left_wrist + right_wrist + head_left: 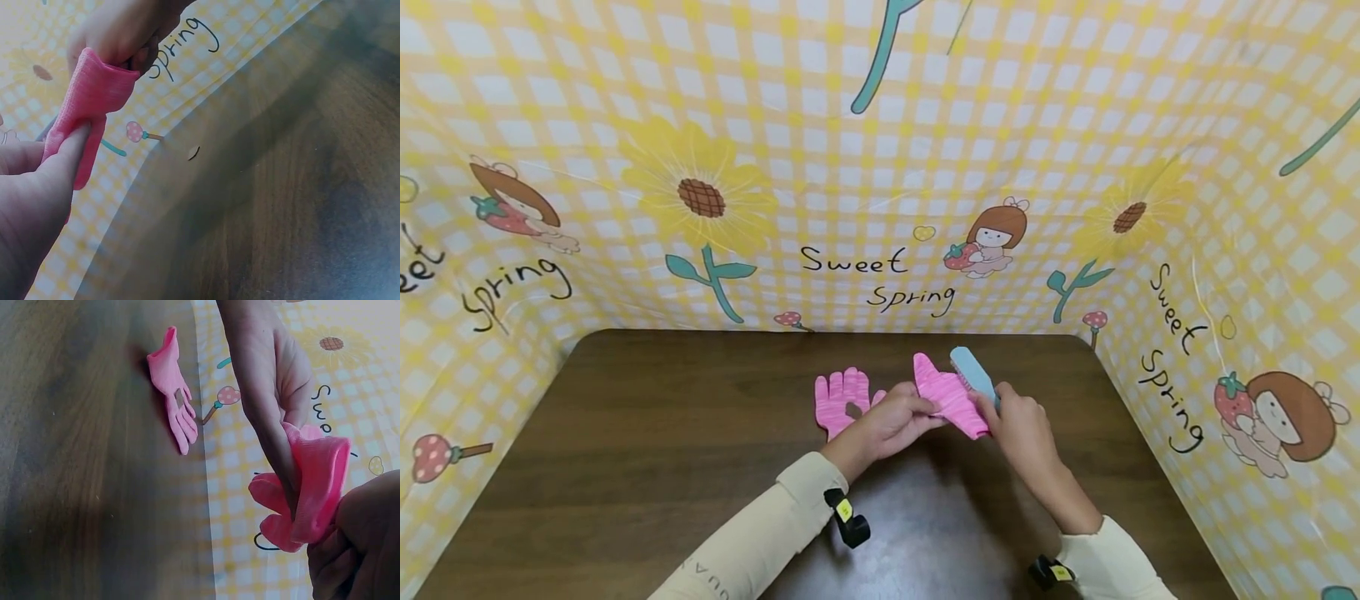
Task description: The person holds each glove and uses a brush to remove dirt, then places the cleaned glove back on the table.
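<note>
In the head view my left hand (898,421) pinches a pink knit glove (951,400) between thumb and fingers, above the table. My right hand (1026,429) grips the handle of a light blue brush (973,371), whose bristle side faces the glove and lies against or very near it. Up close in the left wrist view, the left thumb presses on the glove (94,100) below its open cuff. The right wrist view has the right hand (362,537) beside that cuff; the brush is hidden there. A second pink glove (842,400) with a dark patch lies on the table.
The dark brown wooden table (662,433) is bounded at the back and sides by a yellow checked cloth (850,183) with printed flowers and lettering. The second glove lies just behind the left hand. Black straps with cameras (850,521) sit on both wrists.
</note>
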Tool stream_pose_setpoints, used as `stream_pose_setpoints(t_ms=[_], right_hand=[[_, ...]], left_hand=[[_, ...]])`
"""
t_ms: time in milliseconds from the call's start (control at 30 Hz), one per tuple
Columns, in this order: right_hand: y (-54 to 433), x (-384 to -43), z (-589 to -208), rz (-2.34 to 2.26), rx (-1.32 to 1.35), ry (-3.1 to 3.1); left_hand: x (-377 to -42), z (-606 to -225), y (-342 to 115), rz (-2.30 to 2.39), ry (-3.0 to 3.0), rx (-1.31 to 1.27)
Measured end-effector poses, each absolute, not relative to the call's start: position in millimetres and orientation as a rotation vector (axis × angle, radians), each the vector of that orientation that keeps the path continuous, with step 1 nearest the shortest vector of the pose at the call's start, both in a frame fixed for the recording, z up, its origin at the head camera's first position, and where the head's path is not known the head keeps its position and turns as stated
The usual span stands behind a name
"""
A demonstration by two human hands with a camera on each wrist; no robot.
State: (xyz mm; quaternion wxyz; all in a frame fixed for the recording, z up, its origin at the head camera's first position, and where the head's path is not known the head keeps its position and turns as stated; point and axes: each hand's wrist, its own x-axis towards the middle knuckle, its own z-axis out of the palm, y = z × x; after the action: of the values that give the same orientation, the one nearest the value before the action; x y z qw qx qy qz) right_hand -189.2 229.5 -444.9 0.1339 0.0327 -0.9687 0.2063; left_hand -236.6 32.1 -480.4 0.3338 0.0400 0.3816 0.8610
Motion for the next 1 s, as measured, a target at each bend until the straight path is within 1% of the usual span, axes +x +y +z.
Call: stream_pose_setpoints(t_ms=[167,367,433,633,1000], right_hand=[[224.7,-186.6,-444.2,0.592,0.114,-2.750],[210.9,-175.4,-441.7,0.584,0.326,-2.820],[209.0,-173.9,-441.8,0.567,0.348,-2.842],[216.8,-176.4,-446.0,0.511,0.238,-2.787],[233.4,-184.8,-447.9,0.533,0.141,-2.784]], left_hand=[[-237.1,-483.6,29.8,2.250,1.005,0.112],[-238.7,-480.0,27.6,2.247,1.005,0.176],[-238.7,-478.1,27.9,2.244,1.010,0.177],[-235.6,-478.4,30.3,2.223,1.029,0.179],[-233.1,-481.8,37.5,2.241,1.039,0.154]])
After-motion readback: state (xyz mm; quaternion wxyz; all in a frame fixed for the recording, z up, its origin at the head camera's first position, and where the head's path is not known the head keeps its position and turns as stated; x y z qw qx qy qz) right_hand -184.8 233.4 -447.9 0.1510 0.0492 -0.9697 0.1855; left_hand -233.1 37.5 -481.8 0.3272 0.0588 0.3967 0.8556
